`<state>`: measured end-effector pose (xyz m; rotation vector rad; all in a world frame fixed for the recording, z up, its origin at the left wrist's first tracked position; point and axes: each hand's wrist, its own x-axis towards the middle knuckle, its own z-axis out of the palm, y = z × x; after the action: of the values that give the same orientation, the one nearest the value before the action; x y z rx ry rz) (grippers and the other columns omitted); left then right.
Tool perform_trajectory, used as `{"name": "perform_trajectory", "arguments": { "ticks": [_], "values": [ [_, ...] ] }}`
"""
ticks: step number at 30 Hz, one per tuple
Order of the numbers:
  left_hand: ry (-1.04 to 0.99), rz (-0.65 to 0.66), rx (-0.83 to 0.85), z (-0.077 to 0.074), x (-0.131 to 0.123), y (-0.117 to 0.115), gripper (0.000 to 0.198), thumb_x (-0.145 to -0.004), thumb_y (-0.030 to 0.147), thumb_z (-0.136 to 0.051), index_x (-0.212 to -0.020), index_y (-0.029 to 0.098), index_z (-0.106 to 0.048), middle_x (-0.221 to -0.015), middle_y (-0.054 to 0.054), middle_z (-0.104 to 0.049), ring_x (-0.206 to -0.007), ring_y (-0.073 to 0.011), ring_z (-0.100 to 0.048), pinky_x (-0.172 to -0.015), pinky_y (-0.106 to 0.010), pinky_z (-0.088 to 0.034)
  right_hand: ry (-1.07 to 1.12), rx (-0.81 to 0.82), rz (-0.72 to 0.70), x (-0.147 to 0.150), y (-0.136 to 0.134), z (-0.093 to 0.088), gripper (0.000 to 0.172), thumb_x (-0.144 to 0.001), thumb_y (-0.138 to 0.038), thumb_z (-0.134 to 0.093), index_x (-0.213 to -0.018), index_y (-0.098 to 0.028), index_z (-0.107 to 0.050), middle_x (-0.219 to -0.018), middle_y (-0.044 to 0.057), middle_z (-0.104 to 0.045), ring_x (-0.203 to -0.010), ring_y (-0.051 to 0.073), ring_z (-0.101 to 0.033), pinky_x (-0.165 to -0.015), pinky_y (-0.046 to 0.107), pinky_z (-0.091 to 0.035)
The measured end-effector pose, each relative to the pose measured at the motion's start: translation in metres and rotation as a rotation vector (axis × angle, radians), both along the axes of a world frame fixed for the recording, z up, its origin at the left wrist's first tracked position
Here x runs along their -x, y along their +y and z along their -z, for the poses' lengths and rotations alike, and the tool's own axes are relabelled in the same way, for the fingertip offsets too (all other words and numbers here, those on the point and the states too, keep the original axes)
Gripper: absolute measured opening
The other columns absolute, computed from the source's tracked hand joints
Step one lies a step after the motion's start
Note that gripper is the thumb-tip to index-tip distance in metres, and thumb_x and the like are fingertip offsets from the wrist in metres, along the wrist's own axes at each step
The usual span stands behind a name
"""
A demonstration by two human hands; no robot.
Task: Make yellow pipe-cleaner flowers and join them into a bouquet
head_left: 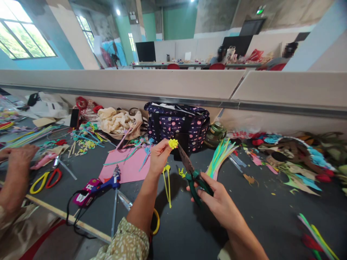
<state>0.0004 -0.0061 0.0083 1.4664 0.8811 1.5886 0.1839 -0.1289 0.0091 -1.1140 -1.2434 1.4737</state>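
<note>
Pinched in the fingers of my left hand (159,153) is a small yellow flower (173,144), raised above the dark table. My right hand (215,193) is wrapped round the green handles of pliers (187,160). Their dark jaws point up and left, the tip close beside the flower; whether they touch it I cannot tell. Below, two yellow stems with round heads (168,184) lie on the table. Several short yellow pieces (182,173) lie behind the pliers. A bundle of pastel pipe cleaners (221,155) rests past my right hand.
A blue glue gun (107,184) lies left of my left arm, near a pink sheet (108,162). Scissors (46,180) lie farther left, beside another person's arm (17,173). A patterned bag (176,124) stands at the back against the low partition (121,81). Craft scraps (300,177) cover the right.
</note>
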Motion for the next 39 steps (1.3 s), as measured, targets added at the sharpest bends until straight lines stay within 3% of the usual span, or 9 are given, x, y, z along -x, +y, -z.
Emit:
{"name": "perform_trajectory", "arguments": {
  "ticks": [10,18,22,26,31,39],
  "values": [
    [-0.058,0.050,0.064,0.005,-0.001,0.003,0.018,-0.080,0.034,-0.067,-0.082,0.017,-0.074,-0.072,-0.002,-0.062,-0.058,-0.0090,-0.042,-0.051,-0.021,-0.032,0.171,0.109,-0.088,-0.003,-0.001,-0.012,0.010,-0.076,-0.017,-0.062,-0.085,-0.017,-0.059,-0.086,0.005,-0.063,-0.079,0.018,-0.062,-0.067,0.029,-0.056],
    [-0.034,0.028,0.041,0.004,0.000,0.002,0.018,-0.079,0.035,-0.069,-0.081,0.017,-0.074,-0.071,-0.001,-0.062,-0.059,-0.0094,-0.043,-0.053,-0.021,-0.033,-0.031,0.006,0.006,0.001,0.000,-0.003,0.016,-0.083,-0.031,-0.060,-0.094,-0.019,-0.059,-0.086,0.003,-0.056,-0.078,0.018,-0.063,-0.064,0.028,-0.056],
    [-0.007,0.020,0.029,0.002,0.000,0.001,0.019,-0.079,0.035,-0.069,-0.080,0.017,-0.074,-0.074,-0.002,-0.063,-0.060,-0.0097,-0.044,-0.056,-0.022,-0.036,-0.164,-0.095,0.066,0.000,0.001,0.000,0.017,-0.084,-0.029,-0.058,-0.099,-0.021,-0.062,-0.084,0.002,-0.056,-0.077,0.017,-0.061,-0.067,0.027,-0.055],
    [-0.016,0.013,0.024,0.002,0.000,0.001,0.018,-0.080,0.033,-0.067,-0.083,0.017,-0.074,-0.073,-0.001,-0.062,-0.058,-0.0090,-0.041,-0.053,-0.021,-0.033,-0.039,-0.015,0.005,-0.002,0.001,-0.003,0.022,-0.081,-0.027,-0.062,-0.102,-0.021,-0.063,-0.088,0.003,-0.057,-0.083,0.020,-0.063,-0.071,0.030,-0.056],
    [-0.027,0.006,0.047,0.003,-0.001,0.001,0.020,-0.080,0.035,-0.067,-0.086,0.018,-0.074,-0.074,-0.001,-0.063,-0.058,-0.0091,-0.040,-0.052,-0.022,-0.032,0.120,0.087,-0.040,-0.004,0.000,-0.010,0.016,-0.078,-0.024,-0.066,-0.092,-0.018,-0.062,-0.087,0.004,-0.059,-0.082,0.020,-0.064,-0.068,0.032,-0.057],
    [-0.046,0.037,0.066,0.003,0.000,0.002,0.023,-0.081,0.039,-0.066,-0.084,0.017,-0.074,-0.074,-0.002,-0.063,-0.058,-0.0093,-0.040,-0.053,-0.022,-0.032,0.186,0.151,-0.124,-0.007,0.001,-0.016,0.012,-0.076,-0.019,-0.065,-0.085,-0.017,-0.058,-0.080,0.004,-0.066,-0.068,0.015,-0.062,-0.064,0.028,-0.055]
  ]
}}
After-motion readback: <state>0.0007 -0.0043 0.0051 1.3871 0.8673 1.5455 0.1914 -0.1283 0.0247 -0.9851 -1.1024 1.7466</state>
